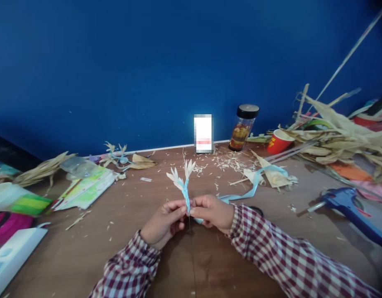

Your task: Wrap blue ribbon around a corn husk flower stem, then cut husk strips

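Note:
My left hand (164,222) and my right hand (211,212) meet above the brown table (122,236), both pinched on a small husk flower stem (185,186). The stem carries pale cut husk leaves at its top and is wrapped in light blue ribbon. A thin wire hangs down from between my fingers. The light blue ribbon (253,182) trails from my right hand across the table to the right. Both sleeves are red and white check.
A blue glue gun (349,205) lies at the right. Dry corn husks (334,132), a red paper cup (278,141) and a black-lidded jar (243,127) stand near the blue wall. Another husk flower (116,155), paper sheets (85,188) and husk scraps lie at left.

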A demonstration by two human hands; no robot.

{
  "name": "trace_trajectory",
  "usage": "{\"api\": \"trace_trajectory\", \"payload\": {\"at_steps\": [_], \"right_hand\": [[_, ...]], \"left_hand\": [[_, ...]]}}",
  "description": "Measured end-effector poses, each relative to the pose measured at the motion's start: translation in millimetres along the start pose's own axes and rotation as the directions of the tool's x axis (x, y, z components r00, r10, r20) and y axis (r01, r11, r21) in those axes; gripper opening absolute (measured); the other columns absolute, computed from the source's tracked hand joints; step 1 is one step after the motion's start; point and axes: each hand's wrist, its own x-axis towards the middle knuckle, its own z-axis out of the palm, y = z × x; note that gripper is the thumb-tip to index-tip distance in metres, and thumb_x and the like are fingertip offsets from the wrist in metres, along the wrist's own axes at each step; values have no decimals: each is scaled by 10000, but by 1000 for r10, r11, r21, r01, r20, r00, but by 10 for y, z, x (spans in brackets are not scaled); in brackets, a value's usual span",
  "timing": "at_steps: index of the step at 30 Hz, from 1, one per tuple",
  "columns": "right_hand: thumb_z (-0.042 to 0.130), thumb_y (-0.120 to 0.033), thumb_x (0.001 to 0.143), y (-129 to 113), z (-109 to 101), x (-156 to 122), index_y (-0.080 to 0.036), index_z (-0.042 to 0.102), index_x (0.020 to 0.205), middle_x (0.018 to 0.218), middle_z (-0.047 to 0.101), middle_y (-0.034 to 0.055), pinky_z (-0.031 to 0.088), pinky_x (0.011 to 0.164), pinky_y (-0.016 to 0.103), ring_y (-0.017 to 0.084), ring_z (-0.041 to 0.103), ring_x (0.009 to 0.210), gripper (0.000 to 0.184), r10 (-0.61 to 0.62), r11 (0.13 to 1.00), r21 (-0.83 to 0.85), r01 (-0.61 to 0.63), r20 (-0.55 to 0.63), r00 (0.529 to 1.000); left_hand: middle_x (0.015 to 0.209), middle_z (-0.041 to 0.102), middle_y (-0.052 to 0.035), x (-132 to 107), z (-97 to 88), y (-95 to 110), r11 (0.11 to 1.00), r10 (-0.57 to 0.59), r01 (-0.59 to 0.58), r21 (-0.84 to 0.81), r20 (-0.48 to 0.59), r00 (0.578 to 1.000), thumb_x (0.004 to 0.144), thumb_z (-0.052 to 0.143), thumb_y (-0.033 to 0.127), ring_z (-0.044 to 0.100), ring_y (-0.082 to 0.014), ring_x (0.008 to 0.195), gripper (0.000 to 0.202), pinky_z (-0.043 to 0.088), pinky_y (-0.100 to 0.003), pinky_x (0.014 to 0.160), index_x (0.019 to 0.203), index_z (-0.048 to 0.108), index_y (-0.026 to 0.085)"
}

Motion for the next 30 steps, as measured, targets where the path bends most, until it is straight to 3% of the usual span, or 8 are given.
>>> {"api": "trace_trajectory", "payload": {"at_steps": [5, 12, 21, 26, 30], "right_hand": [[609, -375, 727, -79, -12, -63, -136, 600, 835, 545, 398, -75, 245, 369, 134, 22, 311, 423, 262, 11, 1000, -23, -9, 92, 996], [622, -367, 712, -93, -8, -75, -137, 588, 770, 571, 437, -62, 224, 349, 137, 23, 334, 419, 240, 44, 996, -82, -37, 86, 995], [566, -355, 736, 11, -26, 11, -148, 509, 624, 471, 388, -72, 205, 389, 172, 44, 306, 421, 242, -102, 942, -329, 62, -105, 989], [526, -315, 740, 88, 6, 30, -146, 560, 666, 497, 403, -58, 210, 391, 174, 56, 306, 449, 187, -163, 897, -441, 31, -266, 950], [509, -314, 746, 162, 24, 43, -146, 584, 697, 495, 424, -51, 206, 377, 175, 58, 319, 435, 190, -149, 888, -460, 4, -279, 949]], "left_hand": [[580, 558, 12, -20, -46, -17, 999, 26, -31, 37, 136, 990, 604, 752, 266, 456, -34, 458, 273, 411, -143, 426, 852, 707, 160], [613, 587, -10, -22, -62, -20, 996, 52, -63, 66, 152, 987, 590, 758, 279, 478, -54, 498, 217, 382, -148, 425, 754, 713, 145], [651, 569, 8, -18, 17, 30, 983, 125, -127, 130, 20, 992, 588, 752, 277, 457, -47, 526, 187, 401, -136, 446, 667, 670, 129], [693, 592, -9, 13, 74, -8, 969, 169, -154, 196, -67, 983, 601, 730, 321, 479, -68, 572, 231, 434, -145, 461, 709, 674, 124], [698, 606, -7, 39, 62, -42, 955, 184, -156, 251, -92, 979, 610, 715, 332, 503, -82, 590, 227, 459, -164, 489, 704, 671, 131]]}}
